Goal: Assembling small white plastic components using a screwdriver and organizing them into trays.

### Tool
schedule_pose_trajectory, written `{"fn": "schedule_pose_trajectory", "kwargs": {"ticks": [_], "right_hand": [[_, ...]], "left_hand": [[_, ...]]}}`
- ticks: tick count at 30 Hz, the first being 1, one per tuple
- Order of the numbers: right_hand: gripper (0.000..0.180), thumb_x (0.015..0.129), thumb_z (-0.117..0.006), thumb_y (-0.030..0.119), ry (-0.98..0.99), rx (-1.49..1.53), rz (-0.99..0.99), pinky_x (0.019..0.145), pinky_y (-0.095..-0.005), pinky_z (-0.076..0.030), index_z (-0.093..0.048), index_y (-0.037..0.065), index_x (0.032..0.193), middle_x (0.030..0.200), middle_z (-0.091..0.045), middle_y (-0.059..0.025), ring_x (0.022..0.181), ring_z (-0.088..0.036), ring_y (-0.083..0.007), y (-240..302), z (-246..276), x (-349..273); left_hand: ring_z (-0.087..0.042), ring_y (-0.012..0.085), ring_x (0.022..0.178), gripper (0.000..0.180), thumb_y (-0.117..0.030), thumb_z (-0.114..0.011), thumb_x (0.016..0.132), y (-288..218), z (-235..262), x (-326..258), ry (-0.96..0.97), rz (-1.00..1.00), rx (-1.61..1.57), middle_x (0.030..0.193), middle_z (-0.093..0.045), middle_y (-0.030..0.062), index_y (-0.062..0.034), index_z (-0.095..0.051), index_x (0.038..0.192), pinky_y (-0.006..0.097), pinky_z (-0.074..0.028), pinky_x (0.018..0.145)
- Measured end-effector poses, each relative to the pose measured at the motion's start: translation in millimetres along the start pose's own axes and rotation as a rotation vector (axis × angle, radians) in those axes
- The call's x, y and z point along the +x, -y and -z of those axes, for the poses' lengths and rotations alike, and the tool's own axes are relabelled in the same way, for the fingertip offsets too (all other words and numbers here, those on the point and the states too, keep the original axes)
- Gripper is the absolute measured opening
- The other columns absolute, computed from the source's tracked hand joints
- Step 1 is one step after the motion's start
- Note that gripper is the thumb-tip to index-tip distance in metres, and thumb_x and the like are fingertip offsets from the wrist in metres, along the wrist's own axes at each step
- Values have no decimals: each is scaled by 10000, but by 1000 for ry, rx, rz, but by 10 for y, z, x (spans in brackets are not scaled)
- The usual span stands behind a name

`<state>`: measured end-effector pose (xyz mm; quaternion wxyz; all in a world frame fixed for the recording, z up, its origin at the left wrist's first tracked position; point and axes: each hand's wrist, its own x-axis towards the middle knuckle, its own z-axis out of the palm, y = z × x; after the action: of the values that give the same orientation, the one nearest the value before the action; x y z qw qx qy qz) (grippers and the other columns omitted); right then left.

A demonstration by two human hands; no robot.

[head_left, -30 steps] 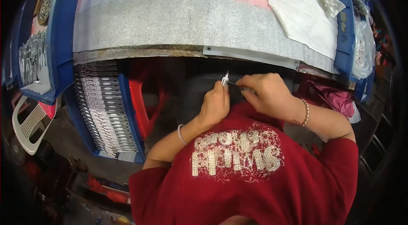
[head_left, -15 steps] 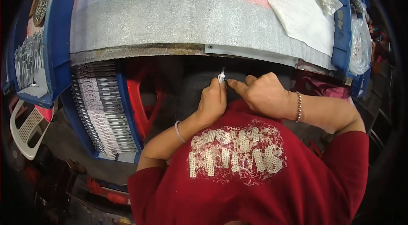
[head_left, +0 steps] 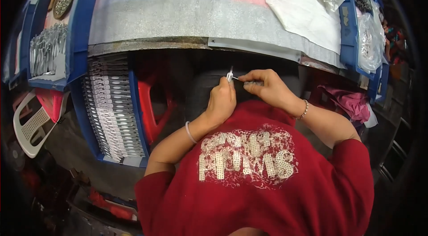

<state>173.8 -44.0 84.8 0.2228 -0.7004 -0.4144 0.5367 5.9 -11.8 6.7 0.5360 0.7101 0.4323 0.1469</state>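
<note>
"What has the left hand (head_left: 222,98) got?"
"It pinches a small white piece (head_left: 229,76), near the table (head_left: 147,44)"
"And the right hand (head_left: 273,88)?"
"It pinches a thin metal stick (head_left: 236,78), and the stick reaches the white piece"
"What's around them?"
"A blue bin (head_left: 138,113) of grey and white things (head_left: 111,111) on the left, then a red chair (head_left: 146,106)"

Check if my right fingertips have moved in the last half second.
Yes. Your right fingertips have moved slightly rightward, judged against the pale strip fixed along the edge of the table.
</note>
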Motion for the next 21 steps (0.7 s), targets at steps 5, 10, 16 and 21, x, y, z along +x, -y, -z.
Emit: {"fn": "schedule_pose_trajectory", "kwargs": {"ticks": [5,10,16,21], "right_hand": [[310,817,-624,50,33,-520,221,719,-389,-522,-593,-21,1117,951,-633,-199,882,-613,-385,369,119,-188],[337,819,-621,37,1,-652,417,694,-389,-509,-564,-14,1147,974,-565,-170,815,-606,-351,361,140,-411],[328,820,-608,14,-17,-688,515,704,-378,-504,-564,-36,1141,989,-547,-172,818,-601,-322,313,144,-386],[308,820,-609,19,-35,-680,530,696,-383,-507,-582,-38,1122,928,-574,-180,790,-610,-334,318,179,-342]], "left_hand": [[-590,383,596,178,-116,-453,971,40,-10,-22,-63,-104,-206,663,-570,218,33,-498,883,454,-420,527],[-386,47,478,220,-185,-468,996,-60,178,-78,210,408,-854,589,-441,-19,-18,-530,868,239,-309,410],[-373,31,472,232,-200,-461,1003,-83,186,-61,213,435,-863,593,-419,-51,-36,-540,859,200,-296,412],[-406,51,493,238,-196,-469,997,-5,98,-75,171,388,-765,592,-452,-23,-20,-547,856,240,-336,431]]}}
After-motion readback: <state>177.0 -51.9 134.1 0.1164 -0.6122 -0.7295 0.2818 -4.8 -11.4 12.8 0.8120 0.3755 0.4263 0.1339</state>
